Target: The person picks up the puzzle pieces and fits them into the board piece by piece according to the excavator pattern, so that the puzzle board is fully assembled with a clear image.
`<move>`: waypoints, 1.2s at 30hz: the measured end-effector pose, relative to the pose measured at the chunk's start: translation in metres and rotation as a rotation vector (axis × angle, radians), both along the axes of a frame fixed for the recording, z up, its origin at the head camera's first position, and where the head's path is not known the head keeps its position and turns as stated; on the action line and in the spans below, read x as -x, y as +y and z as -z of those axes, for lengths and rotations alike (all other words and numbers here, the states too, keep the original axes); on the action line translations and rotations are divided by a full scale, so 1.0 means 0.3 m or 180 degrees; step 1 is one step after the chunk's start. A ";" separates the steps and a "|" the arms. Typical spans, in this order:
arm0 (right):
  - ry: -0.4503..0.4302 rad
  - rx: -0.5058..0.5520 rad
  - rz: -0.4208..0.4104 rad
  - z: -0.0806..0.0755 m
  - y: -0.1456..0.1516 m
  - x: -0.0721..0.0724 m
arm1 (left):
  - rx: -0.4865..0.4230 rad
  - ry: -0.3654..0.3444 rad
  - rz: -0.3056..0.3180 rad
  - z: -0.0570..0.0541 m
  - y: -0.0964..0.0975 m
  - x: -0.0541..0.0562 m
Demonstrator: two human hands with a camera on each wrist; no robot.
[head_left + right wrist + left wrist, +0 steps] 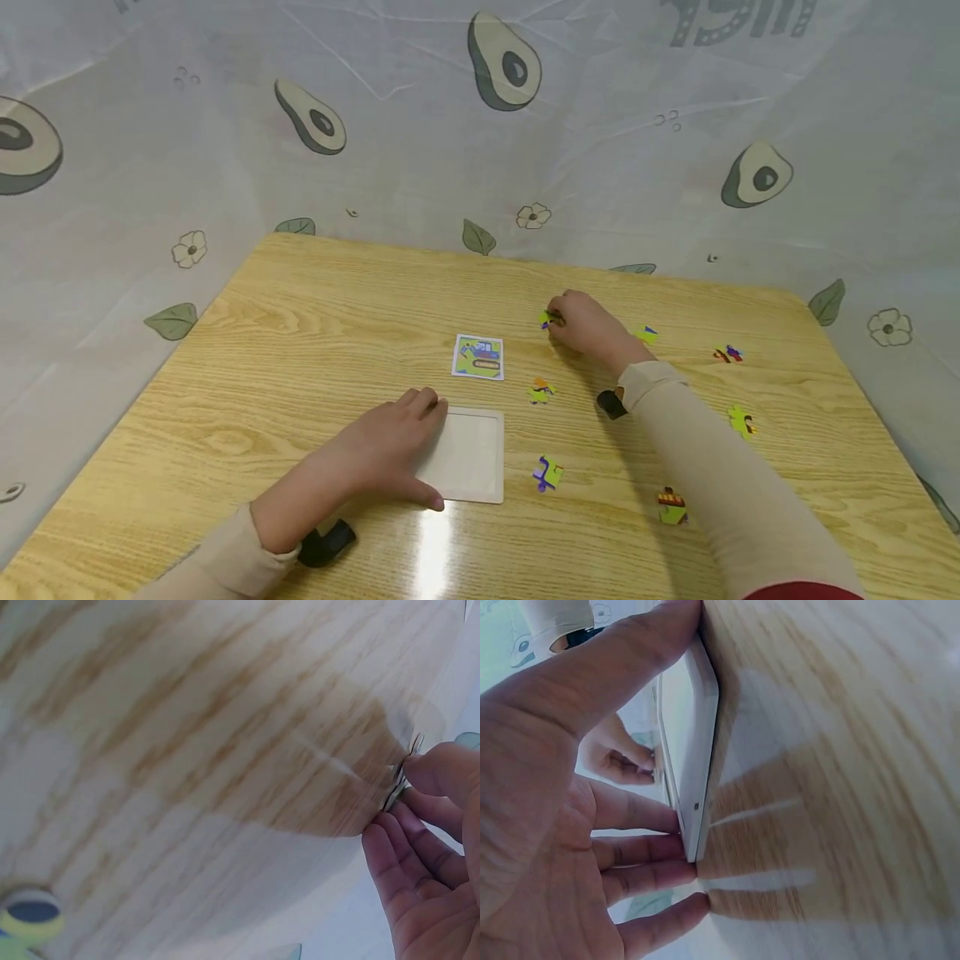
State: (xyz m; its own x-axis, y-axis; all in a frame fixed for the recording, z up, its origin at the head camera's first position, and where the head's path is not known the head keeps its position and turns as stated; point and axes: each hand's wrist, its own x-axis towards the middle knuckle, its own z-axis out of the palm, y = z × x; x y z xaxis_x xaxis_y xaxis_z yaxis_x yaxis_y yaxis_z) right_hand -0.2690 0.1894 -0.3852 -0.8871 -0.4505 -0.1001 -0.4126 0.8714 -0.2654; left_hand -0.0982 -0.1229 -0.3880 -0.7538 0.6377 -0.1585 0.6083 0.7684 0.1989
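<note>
My left hand [390,446] grips the left side of a white puzzle tray [480,457], thumb at the near edge and fingertips at the far one. In the left wrist view the tray's side wall [703,761] lies between thumb and fingers. Farther back on the table, my right hand [588,327] pinches a green and blue jigsaw piece [545,320] between thumb and fingers. The right wrist view shows that piece [395,784] edge-on, close to the tabletop. Between the hands lie a picture card of a blue and green vehicle [477,358] and an orange and green jigsaw piece [541,391].
More loose jigsaw pieces lie on the wooden table [337,333]: a purple and green one [550,473] right of the tray, others [672,508], [740,421] beside the right sleeve [735,475], and a red and purple one [728,354] farther back. A patterned sheet [412,167] hangs behind.
</note>
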 end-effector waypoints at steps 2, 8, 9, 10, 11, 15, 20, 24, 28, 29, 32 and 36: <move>-0.0035 0.0017 0.0006 -0.001 -0.001 -0.001 | 0.0008 0.0011 -0.0008 0.001 0.001 -0.002; -0.0123 0.0117 0.0056 -0.003 -0.004 -0.010 | -0.0038 -0.0101 -0.0084 -0.001 -0.006 -0.007; -0.0106 0.0137 0.0034 -0.003 -0.005 -0.012 | -0.0075 -0.0158 -0.0110 -0.002 -0.009 -0.008; -0.0092 0.0162 0.0012 -0.004 -0.007 -0.015 | -0.0116 -0.0213 -0.0136 -0.003 -0.012 -0.009; -0.0068 0.0187 -0.0017 -0.006 -0.012 -0.019 | -0.0159 -0.0260 -0.0157 -0.003 -0.016 -0.011; -0.0014 0.0305 -0.0053 -0.022 -0.038 -0.045 | -0.0311 -0.0360 -0.0240 -0.003 -0.036 -0.015; 0.0066 0.0370 -0.0108 -0.058 -0.094 -0.109 | -0.0346 -0.0330 -0.0294 -0.001 -0.064 -0.011; 0.0129 0.0424 -0.0312 -0.074 -0.151 -0.175 | -0.0354 -0.0347 -0.0316 0.001 -0.087 -0.012; 0.0205 0.0413 -0.0672 -0.080 -0.207 -0.251 | -0.0371 -0.0320 -0.0267 0.001 -0.098 -0.013; 0.0230 0.0395 -0.0782 -0.080 -0.221 -0.269 | -0.0374 -0.0299 -0.0253 -0.001 -0.099 -0.014; 0.0221 0.0342 -0.1081 -0.072 -0.262 -0.323 | -0.0378 -0.0205 -0.0196 -0.001 -0.101 -0.016; 0.0092 0.0317 -0.1328 -0.058 -0.305 -0.389 | -0.0346 -0.0125 -0.0151 0.000 -0.101 -0.018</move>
State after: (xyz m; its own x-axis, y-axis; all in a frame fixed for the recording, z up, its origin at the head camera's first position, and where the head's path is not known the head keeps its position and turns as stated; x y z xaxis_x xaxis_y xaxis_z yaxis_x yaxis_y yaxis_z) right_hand -0.1524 0.0979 -0.3678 -0.6286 -0.7776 -0.0155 -0.7328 0.5989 -0.3230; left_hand -0.0929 -0.1532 -0.3880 -0.7781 0.6165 -0.1203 0.5618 0.7687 0.3057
